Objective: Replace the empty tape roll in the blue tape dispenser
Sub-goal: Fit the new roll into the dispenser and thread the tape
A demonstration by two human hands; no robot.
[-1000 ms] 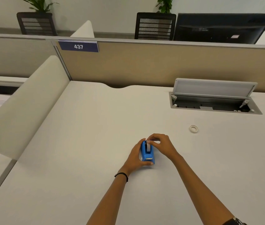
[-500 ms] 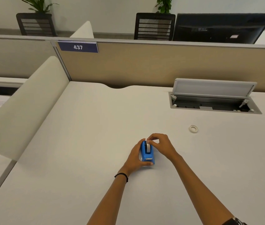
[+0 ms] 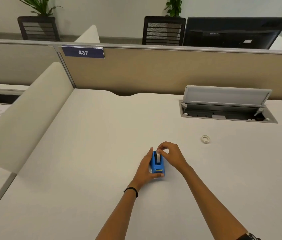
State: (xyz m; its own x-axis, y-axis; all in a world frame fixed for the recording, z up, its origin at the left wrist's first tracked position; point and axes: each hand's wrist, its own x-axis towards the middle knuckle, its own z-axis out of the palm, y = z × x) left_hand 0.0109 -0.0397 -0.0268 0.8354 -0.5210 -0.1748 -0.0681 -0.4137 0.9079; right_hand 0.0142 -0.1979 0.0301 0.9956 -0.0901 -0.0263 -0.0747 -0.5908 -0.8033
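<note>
Desk (image 3: 85, 170): blue dispenser (image 3: 157, 166) between hands, seemingly gripped.

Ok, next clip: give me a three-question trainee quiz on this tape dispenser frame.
1. True or false: the left hand steadies the blue tape dispenser on the desk.
2. What do the right hand's fingertips touch? A) the tape roll in the dispenser B) the loose ring C) the cable tray
3. On which side of the dispenser does the loose ring lie?

Key: 1 true; 2 A; 3 the right, farther back.
</note>
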